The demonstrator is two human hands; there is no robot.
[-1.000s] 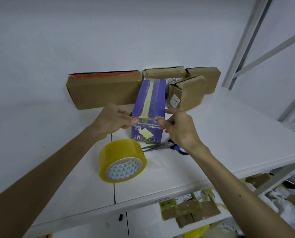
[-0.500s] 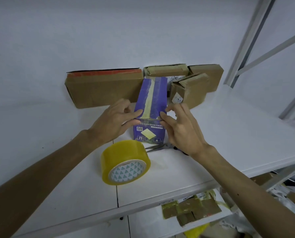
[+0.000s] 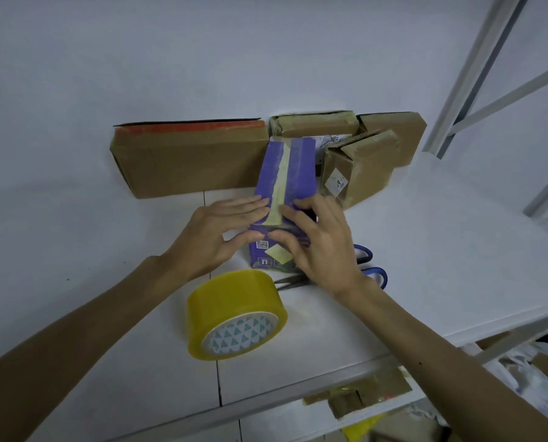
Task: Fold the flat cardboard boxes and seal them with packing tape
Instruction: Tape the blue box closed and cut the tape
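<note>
L hand (image 3: 215, 239) & R hand (image 3: 318, 247), fingers flat, unclenched, press on purple box (image 3: 287, 173); tape roll (image 3: 234, 314) at box's 6 o'clock, scissors (image 3: 373, 271) at 4, on surface (image 3: 457, 250).

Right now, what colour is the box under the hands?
Blue-purple box, with a pale yellow tape strip along its top. The head view shows it.

White wall (image 3: 202, 59), white shelf (image 3: 457, 250), grey frame (image 3: 476, 59).
</note>
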